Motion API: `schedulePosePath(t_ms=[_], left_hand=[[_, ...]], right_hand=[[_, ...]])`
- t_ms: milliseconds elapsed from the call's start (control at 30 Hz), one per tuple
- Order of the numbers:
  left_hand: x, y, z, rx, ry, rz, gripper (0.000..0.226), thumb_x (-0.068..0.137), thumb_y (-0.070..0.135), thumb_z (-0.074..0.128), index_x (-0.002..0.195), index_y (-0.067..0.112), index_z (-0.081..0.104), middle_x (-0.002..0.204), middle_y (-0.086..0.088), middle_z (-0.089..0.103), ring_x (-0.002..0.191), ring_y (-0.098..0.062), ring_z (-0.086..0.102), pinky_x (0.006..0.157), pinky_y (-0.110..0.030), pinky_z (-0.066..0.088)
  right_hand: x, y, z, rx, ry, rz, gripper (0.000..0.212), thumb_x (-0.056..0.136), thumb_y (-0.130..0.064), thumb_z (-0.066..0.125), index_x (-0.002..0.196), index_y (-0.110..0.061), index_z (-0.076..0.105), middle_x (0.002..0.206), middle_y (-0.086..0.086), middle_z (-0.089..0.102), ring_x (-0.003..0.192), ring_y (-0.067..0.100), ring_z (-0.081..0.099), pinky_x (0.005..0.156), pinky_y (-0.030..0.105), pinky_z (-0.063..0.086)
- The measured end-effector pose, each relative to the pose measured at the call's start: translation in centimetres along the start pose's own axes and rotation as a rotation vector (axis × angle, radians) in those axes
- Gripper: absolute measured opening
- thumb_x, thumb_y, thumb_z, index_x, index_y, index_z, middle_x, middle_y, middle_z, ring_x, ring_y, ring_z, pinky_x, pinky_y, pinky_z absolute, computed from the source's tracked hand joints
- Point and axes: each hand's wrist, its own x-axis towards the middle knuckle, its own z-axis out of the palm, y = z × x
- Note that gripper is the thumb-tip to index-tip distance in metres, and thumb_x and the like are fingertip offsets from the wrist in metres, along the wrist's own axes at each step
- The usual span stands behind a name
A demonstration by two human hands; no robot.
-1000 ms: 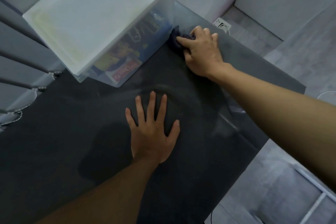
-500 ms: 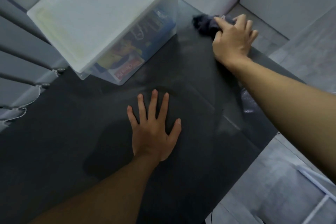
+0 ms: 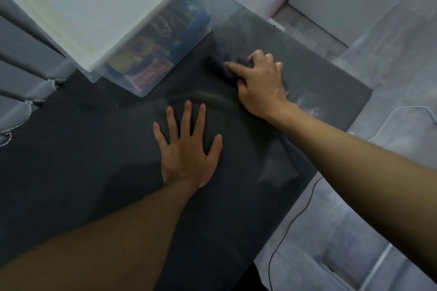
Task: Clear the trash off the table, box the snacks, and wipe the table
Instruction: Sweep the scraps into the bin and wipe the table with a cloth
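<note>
Table (image 3: 82,160) mid-wipe: my right hand (image 3: 262,87) grips the cloth (image 3: 221,69) by the snack box (image 3: 99,7), left hand (image 3: 186,156) splayed flat; firm overlapping strokes advised.

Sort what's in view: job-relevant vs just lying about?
Job: dark cloth gripped by right hand; left hand flat on table; lidded box holding snack packs.
Lying about: black cable on floor; white cord; socket beyond the table.

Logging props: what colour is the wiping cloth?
Dark navy blue cloth, gripped by the right hand; head view.
</note>
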Motion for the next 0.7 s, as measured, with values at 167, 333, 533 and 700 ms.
schedulePosePath(t_ms=[167,333,533,700], left_hand=[[0.1,0.0,-0.2,0.002,-0.008,0.001,0.073,0.096,0.066,0.008,0.158,0.034,-0.012,0.168,0.005,-0.014,0.153,-0.033,-0.017,0.120,-0.063,-0.004],[-0.2,0.0,0.0,-0.042,0.033,0.010,0.073,0.097,0.066,0.014,0.160,0.034,-0.003,0.169,0.005,-0.007,0.154,-0.032,-0.013,0.120,-0.063,-0.004],[-0.5,0.0,-0.1,-0.070,0.041,0.032,0.073,0.098,0.065,0.021,0.161,0.031,0.005,0.169,0.004,-0.003,0.154,-0.032,-0.012,0.120,-0.064,-0.005],[-1.5,-0.8,-0.2,-0.196,0.078,0.177,0.069,0.097,0.059,0.042,0.158,0.030,0.025,0.168,0.005,0.014,0.155,-0.019,-0.001,0.120,-0.061,-0.010]], right_hand=[[-5.1,4.5,-1.1,-0.058,0.092,0.108,0.044,0.089,-0.031,0.047,0.127,-0.044,0.063,0.109,0.007,0.051,0.101,0.033,0.047,0.082,0.040,0.030],[-9.4,5.6,-2.1,-0.058,0.214,0.588,0.047,0.089,-0.025,0.048,0.131,-0.044,0.060,0.119,0.008,0.050,0.110,0.033,0.045,0.092,0.042,0.032],[-18.1,2.7,-1.3,-0.039,0.069,-0.043,0.047,0.086,-0.027,0.049,0.129,-0.038,0.063,0.103,0.009,0.053,0.088,0.031,0.047,0.075,0.040,0.037],[-18.4,2.6,-1.1,-0.080,0.176,0.439,0.047,0.088,-0.027,0.048,0.131,-0.042,0.060,0.109,0.007,0.051,0.099,0.031,0.047,0.083,0.041,0.034]])
